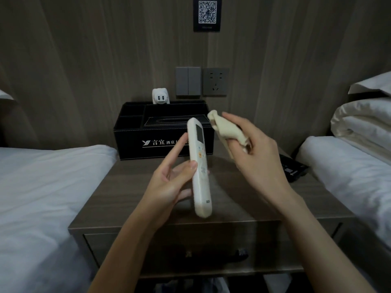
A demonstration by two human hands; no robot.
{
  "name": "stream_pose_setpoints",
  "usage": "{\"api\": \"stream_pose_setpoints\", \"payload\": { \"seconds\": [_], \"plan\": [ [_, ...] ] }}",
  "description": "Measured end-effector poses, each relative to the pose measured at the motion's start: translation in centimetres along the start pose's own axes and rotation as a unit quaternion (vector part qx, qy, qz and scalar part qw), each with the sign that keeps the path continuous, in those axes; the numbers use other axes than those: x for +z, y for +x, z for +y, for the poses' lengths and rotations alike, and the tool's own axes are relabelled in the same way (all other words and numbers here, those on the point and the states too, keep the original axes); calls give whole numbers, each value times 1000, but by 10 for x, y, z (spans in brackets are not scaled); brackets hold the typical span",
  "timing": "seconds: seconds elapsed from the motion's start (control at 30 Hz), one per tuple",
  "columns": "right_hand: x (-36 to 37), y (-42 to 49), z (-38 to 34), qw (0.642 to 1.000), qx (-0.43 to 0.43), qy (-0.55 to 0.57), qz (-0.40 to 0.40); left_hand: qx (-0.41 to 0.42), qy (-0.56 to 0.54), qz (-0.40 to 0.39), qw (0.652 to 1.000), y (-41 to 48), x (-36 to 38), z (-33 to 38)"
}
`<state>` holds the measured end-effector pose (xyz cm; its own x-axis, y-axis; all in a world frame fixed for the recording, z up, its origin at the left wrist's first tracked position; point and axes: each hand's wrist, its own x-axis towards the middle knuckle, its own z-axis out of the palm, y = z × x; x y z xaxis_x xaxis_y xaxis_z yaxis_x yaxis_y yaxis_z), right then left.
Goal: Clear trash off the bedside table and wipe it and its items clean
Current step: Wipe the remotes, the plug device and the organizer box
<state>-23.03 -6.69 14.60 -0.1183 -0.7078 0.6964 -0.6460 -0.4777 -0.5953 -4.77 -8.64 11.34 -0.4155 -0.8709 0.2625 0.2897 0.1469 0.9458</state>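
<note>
Over the table (118, 187), left hand (169, 182) grips the remote (200, 166); right hand (258, 149) clutches a cloth (226, 129), fingertips seemingly hidden.

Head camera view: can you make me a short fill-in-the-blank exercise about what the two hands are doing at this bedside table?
1. The left hand holds a white ____ above the bedside table.
2. The right hand grips a bunched beige ____.
3. On the table by the wall stands a ____ organiser box with white lettering.
Missing words: remote control; cloth; black.
</note>
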Motion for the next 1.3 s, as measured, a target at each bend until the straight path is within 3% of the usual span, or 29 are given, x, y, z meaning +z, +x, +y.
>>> {"api": "stream_pose_setpoints", "payload": {
  "seconds": [0.17, 0.5, 0.77, 1.3],
  "plan": [
    [3, 4, -1, 999, -9, 9, -38, 0, 27, -47, 999, -2, 14, -6],
    [12, -5, 0, 994, -64, -5, -83, 7, 9, -26, 1000, 1, 11, -7],
    [29, -18, -1, 983, -77, -4, -164, 16, -50, 40, 998, 5, -1, 1],
    [36, -34, 1, 972, -61, 12, -227, 62, -155, 163, 972, 8, -19, 5]
  ]
}}
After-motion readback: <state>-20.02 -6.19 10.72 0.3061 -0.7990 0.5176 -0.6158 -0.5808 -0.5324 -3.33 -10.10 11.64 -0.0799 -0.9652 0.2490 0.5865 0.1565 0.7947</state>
